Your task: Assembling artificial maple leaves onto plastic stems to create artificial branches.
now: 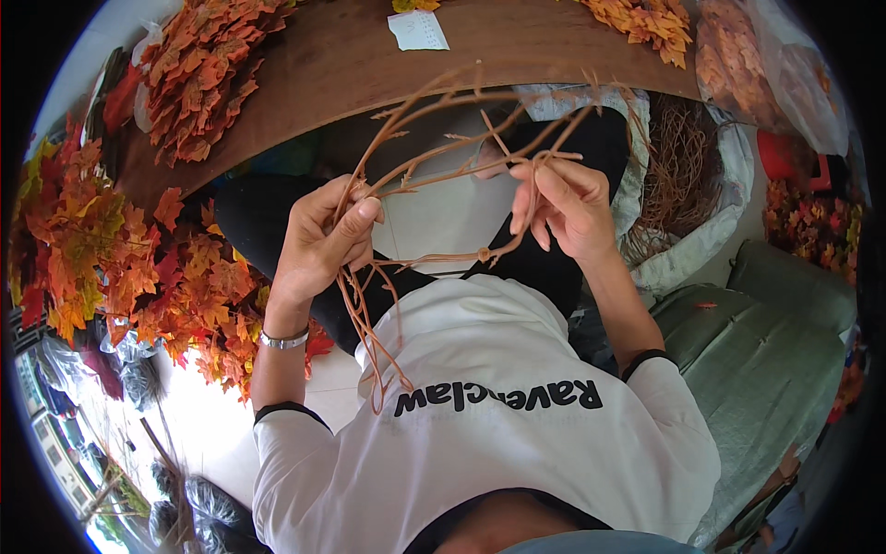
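Note:
Between my hands, above my lap, is a loose ring of brown artificial vine stems (430, 259) with small side twigs. My left hand (332, 231) is closed on the ring's left side, thumb pressed over the stems. Below that hand several stem ends dangle in front of my shirt. At the right side of the ring, my right hand (565, 205) pinches a stem where strands cross, with thumb and forefinger together and the other fingers curled. The ring's far part rises in front of the table edge.
A brown wooden table (351, 65) spans the far side, with a paper slip (418, 31) on it. Orange maple-leaf bunches (198, 78) crowd the left. A white sack (729, 198) of tangled brown stems (678, 171) stands at the right, near a green cushioned seat (738, 360).

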`<state>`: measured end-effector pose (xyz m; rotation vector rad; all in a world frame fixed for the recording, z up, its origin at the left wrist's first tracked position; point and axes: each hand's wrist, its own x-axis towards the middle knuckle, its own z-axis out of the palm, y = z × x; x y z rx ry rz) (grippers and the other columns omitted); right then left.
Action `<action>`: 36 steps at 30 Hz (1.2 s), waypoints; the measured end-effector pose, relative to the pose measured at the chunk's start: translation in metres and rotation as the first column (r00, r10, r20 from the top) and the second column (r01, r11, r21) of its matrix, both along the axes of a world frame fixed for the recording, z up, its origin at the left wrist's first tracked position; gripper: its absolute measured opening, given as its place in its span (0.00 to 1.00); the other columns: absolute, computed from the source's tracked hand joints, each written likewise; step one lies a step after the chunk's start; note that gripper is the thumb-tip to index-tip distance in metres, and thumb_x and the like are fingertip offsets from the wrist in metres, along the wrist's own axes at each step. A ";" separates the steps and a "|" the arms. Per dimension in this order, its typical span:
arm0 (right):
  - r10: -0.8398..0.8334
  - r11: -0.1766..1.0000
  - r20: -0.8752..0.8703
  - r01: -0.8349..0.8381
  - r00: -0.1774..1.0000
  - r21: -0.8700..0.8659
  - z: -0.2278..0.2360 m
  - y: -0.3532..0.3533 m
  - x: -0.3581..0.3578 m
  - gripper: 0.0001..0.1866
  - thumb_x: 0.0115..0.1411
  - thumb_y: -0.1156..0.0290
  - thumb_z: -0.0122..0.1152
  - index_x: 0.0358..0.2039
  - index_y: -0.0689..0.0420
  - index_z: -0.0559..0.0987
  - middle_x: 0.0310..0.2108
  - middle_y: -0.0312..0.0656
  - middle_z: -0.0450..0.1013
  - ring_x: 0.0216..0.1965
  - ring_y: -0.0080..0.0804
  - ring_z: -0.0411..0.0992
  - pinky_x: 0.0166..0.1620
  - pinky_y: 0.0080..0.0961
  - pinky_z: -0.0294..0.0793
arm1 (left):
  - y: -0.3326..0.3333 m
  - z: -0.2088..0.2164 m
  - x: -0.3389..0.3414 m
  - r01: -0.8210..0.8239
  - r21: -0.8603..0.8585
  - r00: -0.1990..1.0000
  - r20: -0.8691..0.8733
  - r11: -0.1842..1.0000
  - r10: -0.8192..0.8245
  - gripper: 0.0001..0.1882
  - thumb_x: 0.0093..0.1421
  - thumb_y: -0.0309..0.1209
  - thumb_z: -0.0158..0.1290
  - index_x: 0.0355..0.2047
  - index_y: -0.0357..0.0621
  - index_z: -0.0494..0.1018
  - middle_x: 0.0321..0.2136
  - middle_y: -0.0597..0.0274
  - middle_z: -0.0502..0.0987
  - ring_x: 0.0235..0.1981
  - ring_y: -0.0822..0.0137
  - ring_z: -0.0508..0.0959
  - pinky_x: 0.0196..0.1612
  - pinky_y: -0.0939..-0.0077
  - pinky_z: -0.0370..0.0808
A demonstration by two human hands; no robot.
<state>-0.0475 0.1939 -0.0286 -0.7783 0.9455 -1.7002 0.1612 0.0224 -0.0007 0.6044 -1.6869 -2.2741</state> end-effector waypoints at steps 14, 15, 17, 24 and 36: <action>-0.370 0.928 0.293 0.337 0.882 0.156 -0.004 0.075 -0.082 0.11 0.55 0.69 0.48 0.18 0.54 0.60 0.12 0.28 0.49 0.12 0.19 0.47 0.19 0.17 0.49 | -0.069 0.029 0.077 -0.617 -0.482 0.686 0.059 0.623 0.725 0.09 0.59 0.32 0.45 0.29 0.39 0.68 0.15 0.74 0.61 0.11 0.87 0.54 0.12 0.91 0.49; -0.400 0.913 0.231 0.364 0.887 0.185 -0.004 0.098 -0.110 0.13 0.57 0.68 0.46 0.17 0.53 0.58 0.12 0.27 0.49 0.12 0.17 0.45 0.19 0.17 0.47 | -0.091 0.048 0.122 -0.476 -0.424 0.852 -0.005 0.771 0.523 0.08 0.59 0.31 0.45 0.30 0.39 0.68 0.13 0.75 0.58 0.10 0.87 0.51 0.11 0.91 0.46; -0.464 0.873 0.036 0.450 0.885 0.186 0.002 0.117 -0.115 0.17 0.58 0.69 0.45 0.14 0.50 0.56 0.12 0.27 0.48 0.12 0.17 0.44 0.19 0.17 0.45 | -0.077 0.060 0.124 -0.501 -0.502 0.805 0.028 0.705 0.593 0.09 0.60 0.32 0.44 0.30 0.38 0.67 0.12 0.76 0.55 0.10 0.86 0.48 0.11 0.91 0.44; -0.858 0.451 -0.220 0.885 0.465 0.112 0.007 0.234 -0.242 0.12 0.55 0.69 0.53 0.16 0.53 0.65 0.12 0.26 0.51 0.13 0.14 0.48 0.17 0.16 0.45 | -0.112 0.069 0.177 -0.754 -0.105 0.631 -0.390 0.649 0.670 0.10 0.62 0.31 0.41 0.32 0.35 0.65 0.11 0.76 0.47 0.10 0.83 0.45 0.11 0.88 0.43; 0.234 0.438 -0.956 0.858 0.179 0.268 -0.163 0.166 -0.329 0.10 0.51 0.68 0.51 0.29 0.59 0.78 0.23 0.44 0.73 0.25 0.34 0.72 0.30 0.30 0.69 | -0.094 0.013 0.012 -0.446 0.044 0.838 -0.330 0.894 0.434 0.11 0.60 0.36 0.43 0.34 0.39 0.67 0.16 0.74 0.56 0.13 0.83 0.53 0.14 0.90 0.51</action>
